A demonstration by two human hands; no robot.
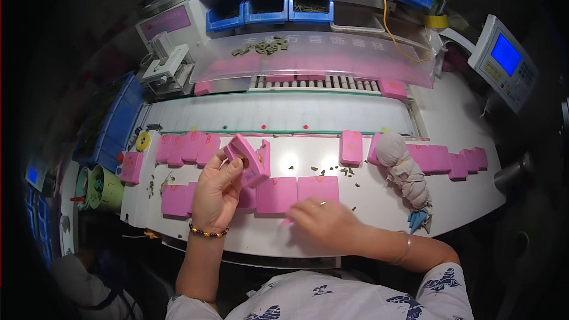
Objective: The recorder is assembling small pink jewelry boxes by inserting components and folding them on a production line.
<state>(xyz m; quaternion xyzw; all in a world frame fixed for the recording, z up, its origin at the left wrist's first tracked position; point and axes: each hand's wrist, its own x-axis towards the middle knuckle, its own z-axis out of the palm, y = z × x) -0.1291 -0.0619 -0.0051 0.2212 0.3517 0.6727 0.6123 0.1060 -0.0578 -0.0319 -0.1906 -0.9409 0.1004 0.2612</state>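
Left hand (pixel 218 189): grip closed on pink block (pixel 256 176), tilted up mid-frame, apparently baring its inside.
Right hand (pixel 325 222): lower centre, blurred; grip's closure, hold: can't tell.

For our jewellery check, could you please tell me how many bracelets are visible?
2: a beaded bracelet at the wrist of the left hand, a thin bangle on the forearm behind the right hand.

The person's left hand (pixel 216 195) holds a tilted pink block (pixel 256 169) above a white table (pixel 255 240); the right hand (pixel 323 222), slightly blurred, overlaps flat pink blocks (pixel 277 195). Beyond: roller conveyor (pixel 320 85), blue bins (pixel 265 21).
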